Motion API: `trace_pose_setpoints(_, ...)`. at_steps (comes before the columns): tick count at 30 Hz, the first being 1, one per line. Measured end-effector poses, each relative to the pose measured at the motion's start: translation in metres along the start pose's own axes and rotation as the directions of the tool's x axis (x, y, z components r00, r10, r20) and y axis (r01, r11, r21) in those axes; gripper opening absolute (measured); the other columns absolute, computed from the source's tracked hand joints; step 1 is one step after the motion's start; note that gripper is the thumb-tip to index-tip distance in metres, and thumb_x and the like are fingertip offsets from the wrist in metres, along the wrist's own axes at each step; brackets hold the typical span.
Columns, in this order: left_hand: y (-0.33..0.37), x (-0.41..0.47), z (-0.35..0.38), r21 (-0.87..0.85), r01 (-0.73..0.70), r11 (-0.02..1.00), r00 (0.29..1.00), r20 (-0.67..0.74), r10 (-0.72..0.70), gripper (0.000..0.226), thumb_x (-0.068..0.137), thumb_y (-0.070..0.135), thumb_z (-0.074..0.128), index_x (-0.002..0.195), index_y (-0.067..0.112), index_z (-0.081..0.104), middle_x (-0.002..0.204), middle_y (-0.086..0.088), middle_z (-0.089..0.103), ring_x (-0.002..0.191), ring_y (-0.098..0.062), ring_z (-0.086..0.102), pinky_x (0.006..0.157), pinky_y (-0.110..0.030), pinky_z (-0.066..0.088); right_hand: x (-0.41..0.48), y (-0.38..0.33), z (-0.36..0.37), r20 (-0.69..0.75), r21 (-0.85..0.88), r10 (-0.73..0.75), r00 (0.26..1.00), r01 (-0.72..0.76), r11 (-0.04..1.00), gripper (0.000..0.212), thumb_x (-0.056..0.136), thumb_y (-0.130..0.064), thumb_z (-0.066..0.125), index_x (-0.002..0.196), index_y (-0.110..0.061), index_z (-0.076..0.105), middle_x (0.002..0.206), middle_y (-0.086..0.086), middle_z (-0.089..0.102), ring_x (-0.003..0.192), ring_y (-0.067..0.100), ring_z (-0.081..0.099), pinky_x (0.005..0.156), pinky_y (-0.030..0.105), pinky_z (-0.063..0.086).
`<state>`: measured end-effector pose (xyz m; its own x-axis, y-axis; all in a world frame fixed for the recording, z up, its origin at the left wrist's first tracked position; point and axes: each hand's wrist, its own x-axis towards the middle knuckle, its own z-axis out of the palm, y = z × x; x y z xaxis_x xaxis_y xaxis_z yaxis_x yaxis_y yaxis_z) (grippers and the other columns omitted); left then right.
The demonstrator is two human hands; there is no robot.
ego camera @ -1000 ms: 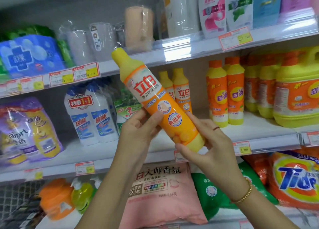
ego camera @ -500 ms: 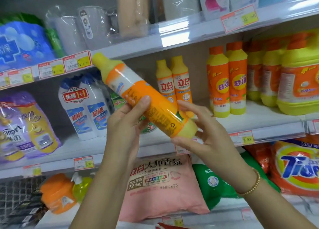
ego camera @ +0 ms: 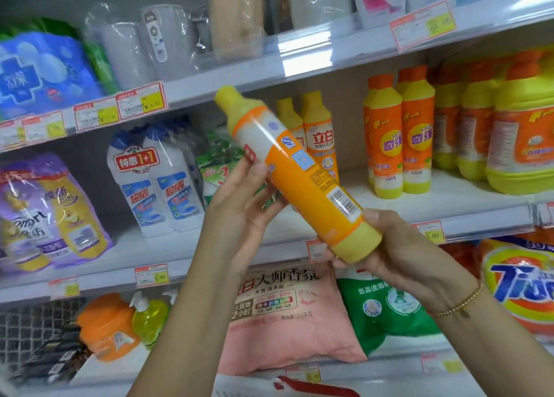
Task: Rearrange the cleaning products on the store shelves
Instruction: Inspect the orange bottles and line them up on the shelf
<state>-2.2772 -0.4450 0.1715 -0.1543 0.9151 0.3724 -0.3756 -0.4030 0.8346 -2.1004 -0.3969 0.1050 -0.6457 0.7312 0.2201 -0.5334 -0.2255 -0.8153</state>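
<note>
- Store shelving fills the view: an upper shelf (ego camera: 314, 58), a middle shelf (ego camera: 449, 208) and a lower tier, each with price tags (ego camera: 141, 104) clipped to the front rail.
- On the middle shelf stand a twin-pack of white bottles (ego camera: 156, 184), two small yellow bottles (ego camera: 319, 136) and a row of orange-labelled bottles (ego camera: 401, 136).
- A pink bag (ego camera: 287, 315), a green bag (ego camera: 386, 309) and a Tide bag (ego camera: 521, 282) lie below.
- Bare shelf shows between the small yellow bottles and the orange-labelled row, and along the front edge before the white bottles.
- The yellow-and-orange bottle (ego camera: 302, 181) is held in the air before the middle shelf, tilted, cap up-left, barcode facing the camera.
- The left grip (ego camera: 239, 208) clasps its middle, thumb on the label edge, fingers behind.
- The right grip (ego camera: 398, 247) curls round its base.
</note>
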Motion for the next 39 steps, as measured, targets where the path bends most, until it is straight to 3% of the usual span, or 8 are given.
trace_pose_setpoints(8, -0.001, -0.003, 0.009, -0.092, 0.163, 0.982, 0.972, -0.155, -0.176, 0.039, 0.081, 0.024, 0.064, 0.111, 0.001, 0.058, 0.084, -0.010, 0.075, 0.082, -0.021, 0.073, 0.061, -0.033, 0.059, -0.019, -0.029, 0.012, 0.492, 0.299, 0.340, 0.801, -0.523, 0.798, 0.080, 0.080, -0.032, 0.074, 0.135, 0.013, 0.037, 0.097, 0.038, 0.061, 0.085, 0.042, 0.067, 0.078, 0.042, 0.058)
trace_pose_setpoints(13, 0.003, -0.005, 0.022, -0.252, 0.235, 0.939, 0.959, -0.094, -0.266, 0.062, 0.071, 0.024, 0.069, 0.122, -0.007, 0.053, 0.107, -0.021, 0.069, 0.091, -0.029, 0.072, 0.061, -0.035, 0.058, -0.038, -0.053, 0.038, 0.326, 0.183, 0.316, 0.891, -0.388, 0.903, 0.087, 0.054, -0.032, 0.085, 0.121, 0.009, 0.048, 0.080, 0.032, 0.065, 0.064, 0.034, 0.070, 0.056, 0.035, 0.060)
trace_pose_setpoints(17, -0.005, -0.005, 0.028, -0.224, 0.297, 0.928, 0.949, -0.039, -0.313, 0.076, 0.047, 0.018, 0.087, 0.110, -0.011, 0.056, 0.098, -0.023, 0.071, 0.092, -0.030, 0.071, 0.065, -0.037, 0.060, -0.059, -0.063, 0.027, 0.303, 0.161, 0.358, 0.883, -0.417, 0.894, 0.072, 0.064, -0.036, 0.080, 0.113, 0.012, 0.056, 0.086, 0.033, 0.065, 0.072, 0.035, 0.071, 0.064, 0.036, 0.060)
trace_pose_setpoints(20, -0.030, -0.005, 0.030, -0.236, 0.346, 0.908, 0.935, 0.010, -0.354, 0.106, 0.024, 0.018, 0.099, 0.118, -0.005, 0.057, 0.113, -0.020, 0.068, 0.102, -0.028, 0.068, 0.073, -0.039, 0.060, -0.079, -0.071, 0.006, 0.112, -0.192, 0.365, 0.924, -0.340, 0.921, 0.058, 0.085, -0.046, 0.054, 0.114, 0.003, 0.061, 0.099, 0.026, 0.067, 0.085, 0.031, 0.069, 0.072, 0.032, 0.060)
trace_pose_setpoints(24, -0.070, -0.018, 0.056, 0.149, 0.265, 0.953, 0.961, 0.041, -0.274, 0.076, 0.035, 0.021, 0.096, 0.104, 0.010, 0.064, 0.094, -0.004, 0.074, 0.083, -0.017, 0.072, 0.068, -0.034, 0.060, -0.108, -0.079, -0.037, -0.335, -0.778, -0.033, 0.942, -0.257, 0.573, 0.043, 0.088, -0.050, 0.052, 0.114, -0.019, 0.067, 0.094, -0.002, 0.072, 0.091, 0.016, 0.067, 0.095, 0.037, 0.051)
trace_pose_setpoints(28, -0.133, -0.052, 0.096, 0.531, 0.088, 0.843, 0.973, 0.135, -0.187, 0.062, 0.051, -0.001, 0.085, 0.108, 0.015, 0.066, 0.094, 0.008, 0.074, 0.084, -0.004, 0.070, 0.067, -0.020, 0.055, -0.123, -0.081, -0.064, -0.224, -0.878, -0.247, 0.943, -0.085, 0.471, 0.055, 0.066, -0.050, 0.072, 0.116, -0.027, 0.065, 0.103, -0.004, 0.069, 0.094, 0.013, 0.068, 0.089, 0.034, 0.054)
trace_pose_setpoints(33, -0.241, -0.081, 0.113, 0.667, 0.012, 0.745, 0.968, 0.178, -0.175, 0.053, 0.064, 0.008, 0.086, 0.102, 0.036, 0.062, 0.102, 0.004, 0.068, 0.093, -0.004, 0.063, 0.071, -0.016, 0.052, -0.132, -0.057, -0.114, -0.242, -0.954, -0.247, 0.938, -0.277, -0.117, 0.041, 0.062, -0.045, 0.084, 0.085, -0.015, 0.066, 0.075, -0.004, 0.064, 0.066, 0.011, 0.057, 0.059, 0.020, 0.041)
trace_pose_setpoints(39, -0.335, -0.110, 0.105, 0.792, 0.065, 0.607, 0.915, 0.196, -0.354, 0.046, 0.075, 0.012, 0.077, 0.116, 0.023, 0.061, 0.108, 0.010, 0.062, 0.102, -0.009, 0.059, 0.089, -0.025, 0.049, -0.164, 0.003, -0.193, -0.463, -0.881, -0.186, 0.867, -0.472, -0.010, 0.040, 0.058, -0.030, 0.086, 0.083, -0.009, 0.063, 0.079, 0.003, 0.065, 0.071, 0.020, 0.056, 0.061, 0.033, 0.043)
